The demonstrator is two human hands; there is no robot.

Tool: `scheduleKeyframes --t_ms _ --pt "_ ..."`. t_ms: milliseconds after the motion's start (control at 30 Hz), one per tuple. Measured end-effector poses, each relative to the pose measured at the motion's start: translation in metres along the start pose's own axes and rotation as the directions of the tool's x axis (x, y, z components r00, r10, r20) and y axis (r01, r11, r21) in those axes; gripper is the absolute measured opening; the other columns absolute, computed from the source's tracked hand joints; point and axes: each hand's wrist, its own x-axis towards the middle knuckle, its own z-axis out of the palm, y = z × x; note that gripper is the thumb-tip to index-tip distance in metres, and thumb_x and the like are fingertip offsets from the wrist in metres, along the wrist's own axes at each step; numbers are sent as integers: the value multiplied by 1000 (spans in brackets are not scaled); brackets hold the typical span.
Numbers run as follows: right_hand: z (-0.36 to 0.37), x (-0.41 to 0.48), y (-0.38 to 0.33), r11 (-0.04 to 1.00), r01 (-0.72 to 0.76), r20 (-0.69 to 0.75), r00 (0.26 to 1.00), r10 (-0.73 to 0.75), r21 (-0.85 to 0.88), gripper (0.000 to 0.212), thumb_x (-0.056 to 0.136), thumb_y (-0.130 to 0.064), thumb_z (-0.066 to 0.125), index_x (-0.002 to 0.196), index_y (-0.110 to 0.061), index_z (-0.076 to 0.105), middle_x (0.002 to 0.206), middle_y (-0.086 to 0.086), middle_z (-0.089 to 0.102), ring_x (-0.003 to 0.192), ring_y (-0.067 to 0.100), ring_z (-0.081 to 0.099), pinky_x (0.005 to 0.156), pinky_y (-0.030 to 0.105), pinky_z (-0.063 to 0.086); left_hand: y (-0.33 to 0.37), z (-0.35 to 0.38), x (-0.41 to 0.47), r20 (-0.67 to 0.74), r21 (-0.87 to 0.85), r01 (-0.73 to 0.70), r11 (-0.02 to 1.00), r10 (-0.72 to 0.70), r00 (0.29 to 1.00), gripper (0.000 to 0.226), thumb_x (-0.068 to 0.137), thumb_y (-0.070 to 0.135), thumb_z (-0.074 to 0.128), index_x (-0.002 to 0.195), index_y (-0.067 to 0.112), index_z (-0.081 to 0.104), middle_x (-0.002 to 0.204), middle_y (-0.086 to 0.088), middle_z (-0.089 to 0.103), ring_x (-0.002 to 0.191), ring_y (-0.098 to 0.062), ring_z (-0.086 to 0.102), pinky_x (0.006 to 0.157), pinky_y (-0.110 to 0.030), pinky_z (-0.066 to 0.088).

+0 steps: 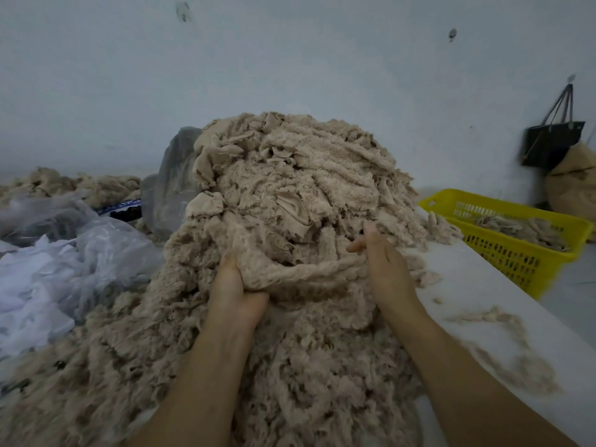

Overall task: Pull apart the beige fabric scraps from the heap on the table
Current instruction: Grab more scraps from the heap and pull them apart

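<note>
A tall heap of beige fabric scraps (290,175) fills the middle of the white table (477,285) and spreads toward me. One long fuzzy beige strip (306,272) stretches across the front of the heap between both hands. My left hand (237,288) grips its left end, fingers curled round the cloth. Its right end is gripped by my right hand (383,259), with the fingers buried in the scraps.
A yellow plastic basket (516,256) holding several beige scraps stands at the right table edge. Clear and white plastic bags (74,262) lie at the left. A dark bag (551,143) hangs on the wall above a tan sack (574,185). Loose fluff (509,350) litters the table at the right.
</note>
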Motion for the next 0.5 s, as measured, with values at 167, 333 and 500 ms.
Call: scheduleKeyframes --t_ms 167,333,500 --pt "-17 9 7 999 -35 -20 999 35 32 65 83 -85 26 87 -36 69 89 -39 54 90 -9 50 76 23 39 21 -10 5 -14 -26 -24 999 24 1000 41 106 32 39 117 7 68 124 -19 67 112 -34 62 90 -52 50" --pt "-3 5 9 990 7 99 995 6 -137 57 85 -84 23 81 -47 66 106 -25 58 125 12 53 96 36 44 5 -2 -5 58 221 96 971 -112 992 46 105 37 38 119 5 69 108 -19 74 95 -34 73 81 -50 56" --pt "11 -5 1 992 124 326 939 -108 -29 55 76 -93 31 119 -65 51 131 -39 47 121 -21 41 96 23 38 -11 3 -13 160 415 69 907 -148 976 38 107 27 40 132 4 59 118 -18 71 109 -30 70 81 -38 61"
